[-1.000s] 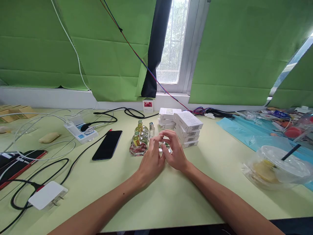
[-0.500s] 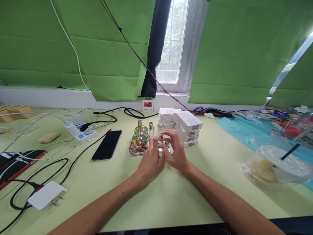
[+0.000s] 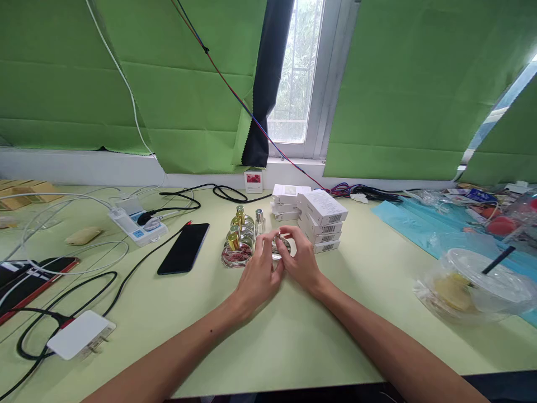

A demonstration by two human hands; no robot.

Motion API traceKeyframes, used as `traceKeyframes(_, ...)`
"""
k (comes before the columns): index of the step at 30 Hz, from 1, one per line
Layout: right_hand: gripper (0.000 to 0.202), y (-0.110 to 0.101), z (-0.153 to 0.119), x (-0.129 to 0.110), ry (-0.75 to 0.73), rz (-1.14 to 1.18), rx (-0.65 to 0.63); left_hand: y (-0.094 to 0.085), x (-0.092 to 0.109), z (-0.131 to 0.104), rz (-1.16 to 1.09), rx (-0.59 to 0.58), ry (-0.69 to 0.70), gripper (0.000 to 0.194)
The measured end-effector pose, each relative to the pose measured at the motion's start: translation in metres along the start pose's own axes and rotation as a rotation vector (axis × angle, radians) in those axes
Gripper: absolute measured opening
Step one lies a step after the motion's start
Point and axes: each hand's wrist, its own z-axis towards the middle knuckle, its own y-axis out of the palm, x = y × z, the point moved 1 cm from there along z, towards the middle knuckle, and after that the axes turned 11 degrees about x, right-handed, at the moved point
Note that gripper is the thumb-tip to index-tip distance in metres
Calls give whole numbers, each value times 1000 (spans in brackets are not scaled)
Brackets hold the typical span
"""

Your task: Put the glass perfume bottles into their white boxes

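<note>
Glass bottle [image 3: 276,253] — low on the desk [image 3: 335,330], between left hand [image 3: 260,271] and right hand [image 3: 301,262]. Right: thumb and forefinger narrowed, apparently pinching its top. Left: curled along its side, contact hidden — grip cannot be told. Desk probably bears the weight, leaving fingertips to the top. Gold-capped bottles [image 3: 237,256] left, white boxes [image 3: 324,208] behind right, likely sorted within reach.

Black phone [image 3: 183,249] near a white power strip [image 3: 140,230] — lidded cup [image 3: 478,286] far right.
</note>
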Motion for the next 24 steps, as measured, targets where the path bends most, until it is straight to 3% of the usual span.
traceKeyframes(5,20,2,1,3,60,17,-54,1,0,0,-9,-4,-10,50)
traceKeyframes(24,19,4,1,7,48,10,6,0,3,-1,35,-15,-23,55)
